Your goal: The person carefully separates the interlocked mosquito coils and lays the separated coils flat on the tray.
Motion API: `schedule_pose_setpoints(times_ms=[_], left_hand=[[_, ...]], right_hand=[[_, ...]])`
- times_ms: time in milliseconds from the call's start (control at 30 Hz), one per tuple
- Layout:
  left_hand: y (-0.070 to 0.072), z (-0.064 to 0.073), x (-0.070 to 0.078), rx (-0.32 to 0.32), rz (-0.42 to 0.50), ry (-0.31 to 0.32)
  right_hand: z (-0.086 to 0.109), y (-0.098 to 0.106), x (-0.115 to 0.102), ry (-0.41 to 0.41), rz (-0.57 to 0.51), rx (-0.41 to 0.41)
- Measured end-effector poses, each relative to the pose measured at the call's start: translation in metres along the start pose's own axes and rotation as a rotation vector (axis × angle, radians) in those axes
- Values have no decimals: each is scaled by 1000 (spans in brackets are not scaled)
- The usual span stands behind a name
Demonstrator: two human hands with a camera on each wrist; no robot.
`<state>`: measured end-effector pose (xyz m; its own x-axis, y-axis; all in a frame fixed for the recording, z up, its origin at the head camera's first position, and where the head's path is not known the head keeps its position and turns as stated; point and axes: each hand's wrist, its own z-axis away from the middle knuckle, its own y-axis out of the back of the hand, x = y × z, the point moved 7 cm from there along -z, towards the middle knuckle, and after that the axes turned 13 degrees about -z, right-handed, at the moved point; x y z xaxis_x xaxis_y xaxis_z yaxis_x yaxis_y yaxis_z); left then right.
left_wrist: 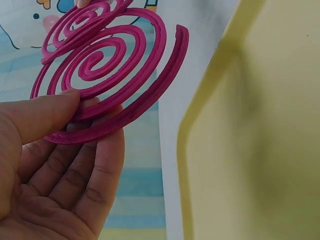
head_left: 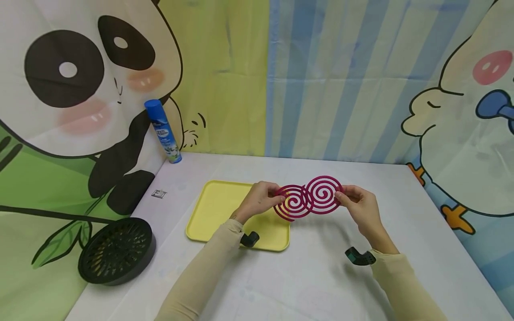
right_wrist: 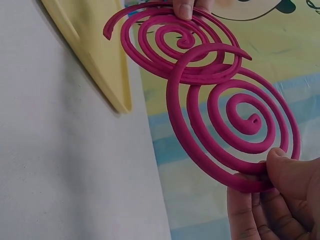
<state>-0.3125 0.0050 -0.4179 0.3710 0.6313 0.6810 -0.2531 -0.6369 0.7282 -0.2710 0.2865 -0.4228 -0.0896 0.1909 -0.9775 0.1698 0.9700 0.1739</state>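
Note:
Two dark pink mosquito coils are held up above the table in the head view, their edges overlapping in the middle. My left hand (head_left: pixel 259 198) pinches the outer rings of the left coil (head_left: pixel 294 200) between thumb and fingers. The right coil (head_left: pixel 323 193) is gripped at its right edge by my right hand (head_left: pixel 363 209). In the left wrist view, the left coil's free outer end (left_wrist: pixel 181 42) sticks out away from its inner rings. The right wrist view shows the right coil (right_wrist: pixel 176 115) crossing over part of the left one; whether they are hooked together I cannot tell.
Below and left of the coils lies a yellow tray (head_left: pixel 217 214). A black round slotted holder (head_left: pixel 116 252) with a long handle sits at the table's left edge. Farther back are a small metal piece (head_left: pixel 159 194) and a blue spray can (head_left: pixel 163 131) by the printed curtain.

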Motion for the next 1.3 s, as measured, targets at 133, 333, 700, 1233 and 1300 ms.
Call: schedule_pose_setpoints(times_ms=[133,333,700,1233,1300], left_hand=[[0,1,-1,9,-5,-3],[2,2,-4,18,6,7],[6,5,-17,45,46,36],[18,13,-31,109,90,70],[19,15,-34,119,106,75]], right_hand=[[1,1,1,1,-11,0],[1,3,2,11,-26,4],[1,13,2,17,-53,65],[2,15,4,-14,-103,96],[2,14,4,-9,-110,89]])
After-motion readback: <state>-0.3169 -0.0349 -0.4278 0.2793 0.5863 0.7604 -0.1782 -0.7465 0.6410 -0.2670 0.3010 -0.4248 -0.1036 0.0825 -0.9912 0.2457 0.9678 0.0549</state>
